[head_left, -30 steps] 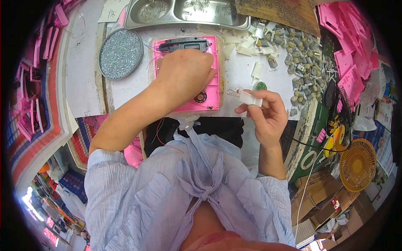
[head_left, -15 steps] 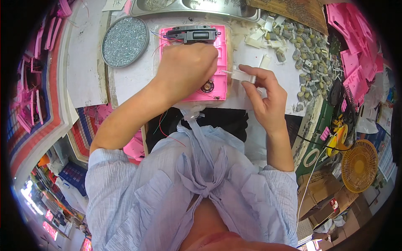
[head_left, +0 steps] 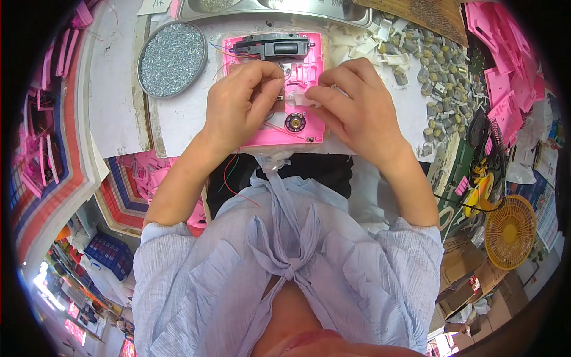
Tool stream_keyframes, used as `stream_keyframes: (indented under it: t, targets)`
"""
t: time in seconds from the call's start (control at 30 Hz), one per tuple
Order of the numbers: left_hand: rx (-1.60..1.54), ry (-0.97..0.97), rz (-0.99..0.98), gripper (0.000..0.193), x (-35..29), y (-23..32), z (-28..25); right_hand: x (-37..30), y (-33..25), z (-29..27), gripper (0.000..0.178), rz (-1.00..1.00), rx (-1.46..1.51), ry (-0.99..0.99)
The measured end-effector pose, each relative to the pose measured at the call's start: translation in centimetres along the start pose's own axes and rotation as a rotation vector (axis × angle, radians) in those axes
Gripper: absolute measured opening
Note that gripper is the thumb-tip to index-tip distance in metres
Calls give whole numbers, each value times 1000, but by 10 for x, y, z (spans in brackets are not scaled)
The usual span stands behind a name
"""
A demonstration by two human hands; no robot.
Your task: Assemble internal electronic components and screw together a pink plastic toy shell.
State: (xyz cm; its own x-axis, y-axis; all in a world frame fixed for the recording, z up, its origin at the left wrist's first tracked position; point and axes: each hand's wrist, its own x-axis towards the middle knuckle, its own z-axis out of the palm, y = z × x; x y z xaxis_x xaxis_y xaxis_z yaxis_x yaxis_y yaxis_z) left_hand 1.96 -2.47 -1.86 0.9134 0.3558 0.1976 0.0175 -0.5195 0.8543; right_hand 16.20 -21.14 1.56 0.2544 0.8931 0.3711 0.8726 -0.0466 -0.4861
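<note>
A pink plastic housing [head_left: 250, 140] lies on the worktop in front of me. Across its far end sits a black rectangular mechanism [head_left: 275, 47], and a small round black part with a brass-coloured centre [head_left: 295, 122] is set in its near right part. My right hand [head_left: 363, 110] is closed in a pinch on a white plastic piece [head_left: 300, 99], low over the middle of the housing. Over the housing's left side, my left hand [head_left: 241, 107] has thumb and fingers drawn together; whatever is between them is too small to make out. Thin coloured wires [head_left: 229, 52] run out on the left.
A round dish of small screws [head_left: 172, 59] stands to the left. At the right are a heap of small grey motors [head_left: 437, 89] and white plastic pieces [head_left: 389, 50]. A metal tray [head_left: 279, 12] lines the far side. Pink parts [head_left: 508, 101] are stacked at far right.
My right hand has moved left, bringing the white plastic piece from beside the housing to over its middle. My left hand has drawn back to the left, uncovering the housing's centre.
</note>
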Motion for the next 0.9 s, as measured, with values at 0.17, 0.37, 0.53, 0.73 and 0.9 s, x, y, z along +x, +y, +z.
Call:
stream_keyframes:
  t: [0.17, 0.37, 0.53, 0.73, 0.9]
  targets:
    - [6, -3, 27, 12, -1, 0, 1, -12, 24, 18, 28, 56, 280, 87]
    - [-51, -55, -65, 8, -1, 2, -1, -8, 15, 25, 19, 29, 73, -44]
    - [-62, -54, -16, 5, -2, 0, -2, -10, -2, 8, 24, 46, -29, -59]
    - [-17, -92, -21, 6, -2, 4, -5, -71, 70, -70, 21, 627, -587, 106]
    - [-32, -110, -5, 11, 6, 16, -4, -100, 96, -67, 31, 824, -886, -19]
